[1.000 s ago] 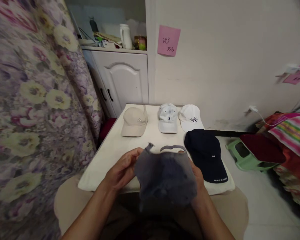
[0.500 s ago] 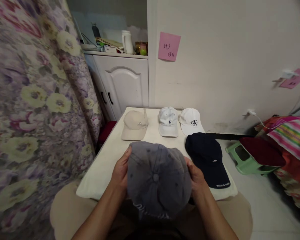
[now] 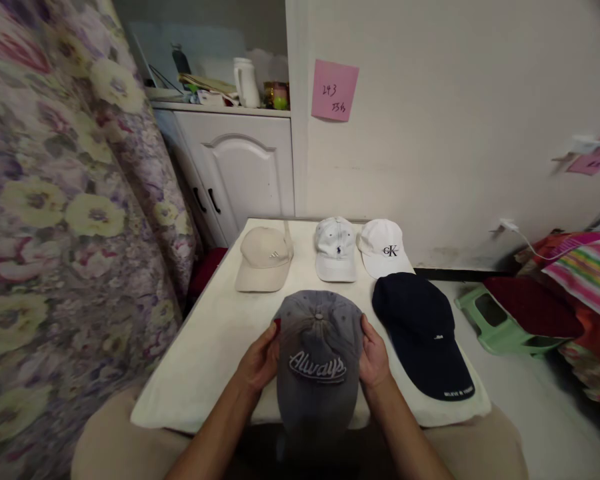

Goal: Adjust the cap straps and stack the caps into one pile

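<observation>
— Background and work surface: how are they arranged?

— Most of the upper right of the frame is taken up by a pale wall (image 3: 430, 147). The left side is filled by a floral curtain (image 3: 80, 233). A cream-coloured surface (image 3: 205, 360) is placed at lower centre, with a white cabinet (image 3: 245, 173) seen beyond it at upper left of centre.

— Where are the caps positioned?

— A navy cap (image 3: 420, 327) is laid right of centre, peak directed toward the lower right. A gray cap (image 3: 320, 360) is held at lower centre, crown upward, peak pointed toward the bottom edge. Across the middle of the frame, from left to right, are set a beige cap (image 3: 264, 259), a pale blue cap (image 3: 335, 250) and a white cap (image 3: 384, 250).

— What is the state of the grip?

— The gray cap is grasped at its sides, by the left hand (image 3: 260, 360) and the right hand (image 3: 374, 353). Some fingers are hidden.

— Which smaller details are shown?

— A pink note (image 3: 335, 91) is fixed at upper centre. "Always" lettering (image 3: 318, 368) is carried on the gray cap's front.
</observation>
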### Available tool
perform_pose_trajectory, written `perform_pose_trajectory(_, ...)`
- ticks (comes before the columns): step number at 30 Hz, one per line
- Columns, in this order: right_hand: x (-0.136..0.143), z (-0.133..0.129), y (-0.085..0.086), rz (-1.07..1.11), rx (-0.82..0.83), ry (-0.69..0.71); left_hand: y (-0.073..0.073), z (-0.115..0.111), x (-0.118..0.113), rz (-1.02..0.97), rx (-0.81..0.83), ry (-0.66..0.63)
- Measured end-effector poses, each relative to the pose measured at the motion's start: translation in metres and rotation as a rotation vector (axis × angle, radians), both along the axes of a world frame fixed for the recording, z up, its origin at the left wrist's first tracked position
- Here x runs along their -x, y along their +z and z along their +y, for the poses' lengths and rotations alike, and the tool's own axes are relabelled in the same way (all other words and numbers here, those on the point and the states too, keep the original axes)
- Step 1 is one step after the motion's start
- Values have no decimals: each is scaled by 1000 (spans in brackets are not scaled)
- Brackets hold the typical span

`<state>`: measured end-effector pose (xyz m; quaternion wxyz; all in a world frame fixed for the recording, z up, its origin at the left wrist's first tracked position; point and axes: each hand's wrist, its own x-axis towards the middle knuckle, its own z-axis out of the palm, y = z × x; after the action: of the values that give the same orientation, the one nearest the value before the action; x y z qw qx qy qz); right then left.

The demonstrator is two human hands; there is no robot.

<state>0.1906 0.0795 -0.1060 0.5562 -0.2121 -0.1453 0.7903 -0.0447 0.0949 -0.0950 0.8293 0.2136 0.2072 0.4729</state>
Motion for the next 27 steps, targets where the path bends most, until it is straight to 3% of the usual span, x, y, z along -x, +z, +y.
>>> perform_pose_trajectory(2, 2, 1, -6, -9, -1, -37, -12, -4, -1, -4, 12, -22)
perform_pose_trajectory(5, 7, 1, -12, -45, 14, -42, -19, -5, -1, -2, 31, -81)
perform_pose_trajectory(10, 9, 0, -13, -20, 74, -49, -18, -2, 7, -34, 20, -129)
perform_pose_trajectory(15, 4, 2, -10, 58, 89, -144, -19, -3, 12, -121, -49, -163)
perform_pose_trajectory(20, 10, 7, -11, 91, 170, -72, -19, 2, 8, -146, 0, -204)
perform_pose_trajectory(27, 12, 12, -18, 104, 136, -17, -19, 4, 1, -115, 86, -199)
